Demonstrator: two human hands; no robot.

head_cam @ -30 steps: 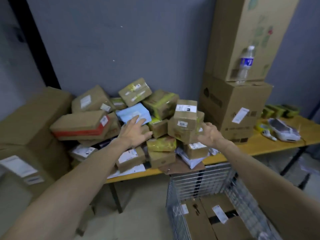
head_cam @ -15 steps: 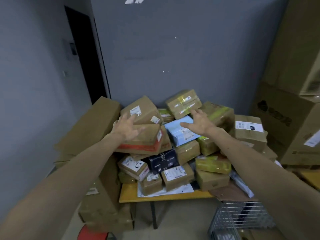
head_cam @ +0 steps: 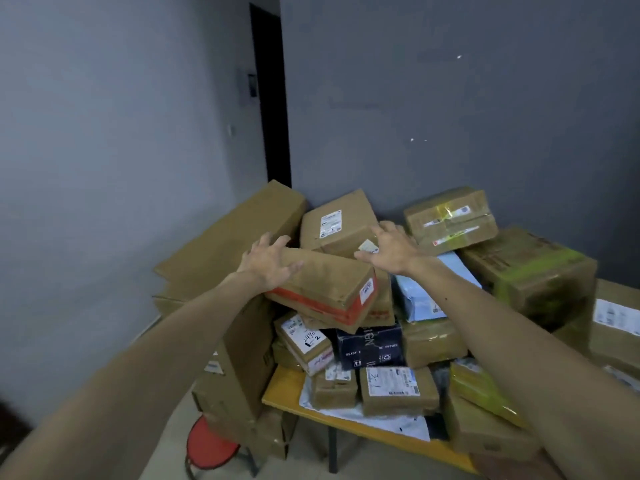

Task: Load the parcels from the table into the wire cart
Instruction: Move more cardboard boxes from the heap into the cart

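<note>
A heap of taped cardboard parcels covers the yellow table (head_cam: 282,400). On top at the left lies a long brown parcel with red tape (head_cam: 332,284). My left hand (head_cam: 268,263) rests with spread fingers on that parcel's left end, thumb on its top face. My right hand (head_cam: 391,251) hovers with fingers spread over the parcel's far right corner, in front of a labelled brown parcel (head_cam: 341,225); whether it touches is unclear. The wire cart is out of view.
Large flat cardboard boxes (head_cam: 232,237) lean against the wall left of the table. A red stool (head_cam: 207,448) stands below them. A blue parcel (head_cam: 420,301), a dark printed box (head_cam: 370,348) and a green-taped box (head_cam: 533,271) lie in the heap.
The view has swung left and away from the cart. My left hand has settled on the red-taped parcel's left end, and my right hand has moved left from the blue parcel toward it.
</note>
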